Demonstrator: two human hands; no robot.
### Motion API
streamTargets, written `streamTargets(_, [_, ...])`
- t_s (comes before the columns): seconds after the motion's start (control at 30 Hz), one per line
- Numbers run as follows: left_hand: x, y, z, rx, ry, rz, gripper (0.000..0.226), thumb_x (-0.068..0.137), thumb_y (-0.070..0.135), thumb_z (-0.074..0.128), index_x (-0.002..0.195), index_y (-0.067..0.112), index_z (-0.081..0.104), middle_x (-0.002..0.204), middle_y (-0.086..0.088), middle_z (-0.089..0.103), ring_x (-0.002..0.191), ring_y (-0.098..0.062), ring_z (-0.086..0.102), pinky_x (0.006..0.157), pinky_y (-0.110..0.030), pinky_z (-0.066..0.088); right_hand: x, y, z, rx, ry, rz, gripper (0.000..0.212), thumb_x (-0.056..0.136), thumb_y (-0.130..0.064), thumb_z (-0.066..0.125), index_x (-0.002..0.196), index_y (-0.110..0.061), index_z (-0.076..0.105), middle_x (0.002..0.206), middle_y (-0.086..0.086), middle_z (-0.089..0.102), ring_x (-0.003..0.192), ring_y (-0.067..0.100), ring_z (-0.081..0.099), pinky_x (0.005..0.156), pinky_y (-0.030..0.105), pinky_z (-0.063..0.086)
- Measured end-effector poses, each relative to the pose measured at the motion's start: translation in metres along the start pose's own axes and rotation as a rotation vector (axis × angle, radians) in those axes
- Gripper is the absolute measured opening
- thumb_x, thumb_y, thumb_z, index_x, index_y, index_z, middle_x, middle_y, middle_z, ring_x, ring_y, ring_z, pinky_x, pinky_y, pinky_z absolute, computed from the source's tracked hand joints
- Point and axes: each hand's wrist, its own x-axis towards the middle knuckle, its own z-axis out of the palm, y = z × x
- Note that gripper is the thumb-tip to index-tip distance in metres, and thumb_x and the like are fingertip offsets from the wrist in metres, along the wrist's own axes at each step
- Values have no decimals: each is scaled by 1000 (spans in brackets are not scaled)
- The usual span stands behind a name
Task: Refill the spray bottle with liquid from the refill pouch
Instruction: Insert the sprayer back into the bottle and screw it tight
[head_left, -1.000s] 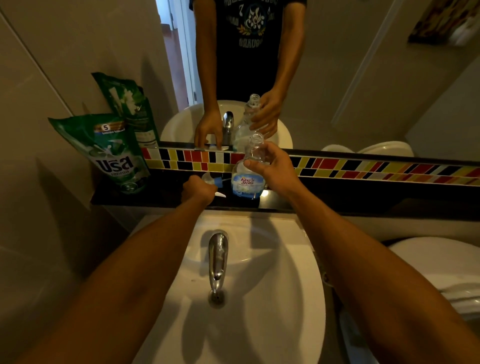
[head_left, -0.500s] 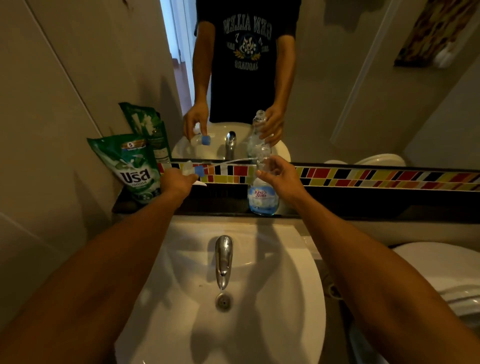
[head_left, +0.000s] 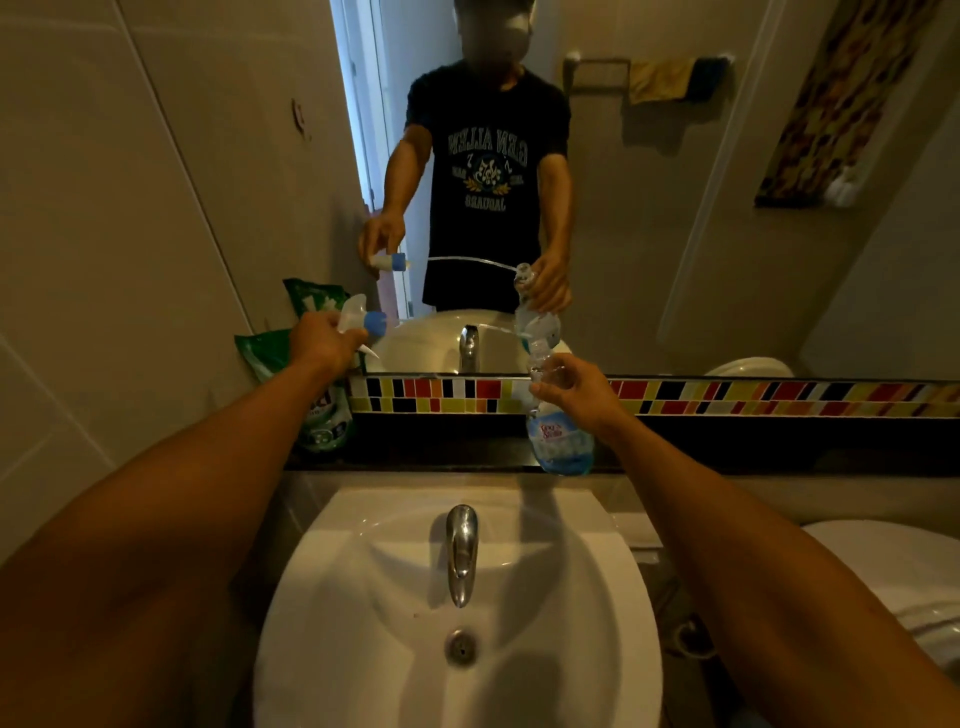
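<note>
My right hand (head_left: 576, 392) grips the neck of a clear plastic bottle (head_left: 558, 441) with a blue label, standing on the dark ledge (head_left: 727, 452) below the mirror. My left hand (head_left: 322, 343) holds the white spray head (head_left: 363, 322) with its blue collar up and to the left, off the bottle. Its thin dip tube runs right toward the bottle mouth. Behind my left forearm the green refill pouch (head_left: 322, 421) leans against the wall at the ledge's left end, partly hidden.
A white sink (head_left: 363, 597) with a chrome tap (head_left: 461, 551) lies below the ledge. A band of coloured tiles (head_left: 753, 397) runs under the mirror (head_left: 649, 208). A white toilet (head_left: 893, 566) stands at the right. Tiled wall closes the left side.
My left hand has lifted the spray head off the bottle and carried it up and left, drawing the dip tube out. My right hand has kept hold of the bottle neck.
</note>
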Motion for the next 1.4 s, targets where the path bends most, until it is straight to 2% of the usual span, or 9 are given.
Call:
streamTargets(0.17, [-6, 17, -10, -63, -11, 41, 25, 91, 15, 67, 115, 9, 69, 107, -12, 70, 88, -26, 69, 79, -38, 58, -10, -11, -5, -12, -11, 4, 37, 96, -19, 73, 130, -16, 58, 110, -2, 67, 101, 15, 66, 80, 28, 56])
streamTargets(0.27, [-10, 22, -13, -36, -5, 110, 22, 93, 15, 64, 112, 7, 70, 96, -7, 64, 68, -11, 55, 59, -22, 42, -13, -15, -8, -37, -7, -1, 42, 96, -19, 74, 134, -11, 58, 118, 3, 68, 105, 17, 66, 80, 27, 55])
streamTargets(0.33, [-11, 23, -13, -27, -19, 136, 21, 93, 14, 64, 112, 7, 71, 95, -6, 63, 66, -8, 52, 56, -20, 38, -15, -18, -9, -54, 5, -4, 42, 95, -18, 74, 133, -10, 58, 117, 3, 67, 102, 13, 66, 76, 22, 54])
streamTargets(0.63, [-15, 33, -12, -23, -72, 183, 28, 92, 14, 67, 119, 11, 68, 107, -9, 67, 94, -24, 61, 81, -33, 48, -19, -25, -14, -64, -50, 24, 49, 96, -20, 73, 140, -12, 54, 128, 9, 67, 107, 18, 66, 77, 27, 57])
streamTargets(0.77, [-20, 46, -8, -81, -106, 264, 38, 90, 13, 70, 128, 12, 64, 120, -9, 66, 101, -20, 58, 84, -32, 44, -21, -34, -11, -59, -98, -2, 56, 96, -14, 72, 147, -10, 49, 133, 6, 64, 119, 17, 60, 75, 18, 52])
streamTargets(0.9, [-29, 61, -2, -125, -141, 407, 46, 87, 8, 72, 132, 10, 60, 125, -11, 64, 110, -24, 58, 87, -31, 44, -20, -41, -7, -81, -133, -29, 45, 96, -13, 73, 137, -9, 57, 125, 2, 65, 117, 16, 63, 68, 15, 54])
streamTargets(1.13, [-41, 78, 18, -77, -210, 520, 56, 80, 9, 80, 132, 11, 60, 120, -6, 63, 107, -21, 58, 89, -30, 49, -13, -50, 3, -117, -148, -63, 48, 92, -25, 78, 135, -13, 61, 122, 8, 72, 107, 18, 70, 91, 36, 60])
streamTargets(1.27, [-44, 78, 29, -17, -209, 561, 57, 76, 15, 84, 129, 15, 63, 124, -7, 64, 108, -23, 59, 94, -38, 51, -11, -55, 11, -66, -142, -87, 36, 92, -15, 77, 125, -7, 65, 112, 14, 75, 95, 15, 72, 83, 30, 59])
streamTargets(1.4, [-47, 74, 36, -40, -224, 569, 57, 77, 13, 83, 130, 13, 63, 126, -8, 63, 111, -24, 59, 95, -36, 51, -11, -60, 14, -57, -148, -104, 33, 93, -17, 77, 123, -12, 66, 112, 13, 75, 101, 21, 74, 87, 34, 61])
